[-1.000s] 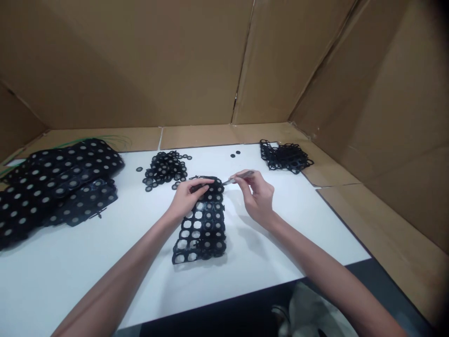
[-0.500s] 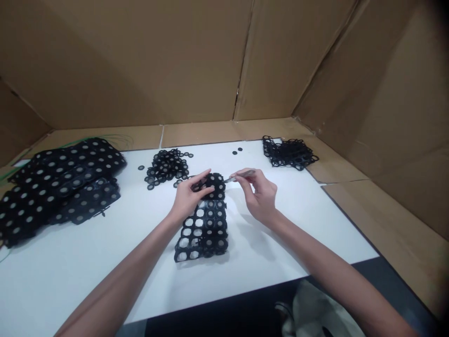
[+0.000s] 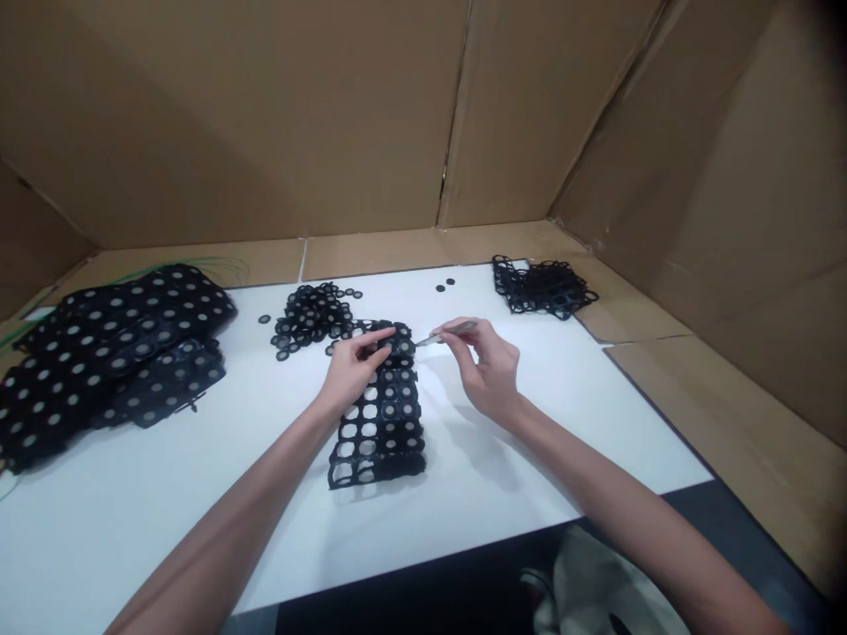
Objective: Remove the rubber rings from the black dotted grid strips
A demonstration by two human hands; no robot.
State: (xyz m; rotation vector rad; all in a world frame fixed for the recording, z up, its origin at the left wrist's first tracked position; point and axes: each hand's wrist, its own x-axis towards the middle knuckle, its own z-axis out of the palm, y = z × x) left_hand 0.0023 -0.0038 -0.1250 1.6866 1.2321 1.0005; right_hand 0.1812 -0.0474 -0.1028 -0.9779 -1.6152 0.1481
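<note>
Logged from my remote station: my left hand (image 3: 354, 370) clamps the far end of the black perforated sheet (image 3: 377, 423), firm and flat on the white table (image 3: 165, 529); my right hand (image 3: 486, 366) pinches steel tweezers (image 3: 450, 332), tip just beside it.

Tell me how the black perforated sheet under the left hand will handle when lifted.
The black perforated sheet is probably floppy: its far end seems to bend up under the left hand while the rest lies flat. Its thin webs between holes suggest it is light for its size.

Black plastic grid (image 3: 377, 423): rows of round holes; white table (image 3: 132, 529); tan cardboard (image 3: 231, 132).
</note>
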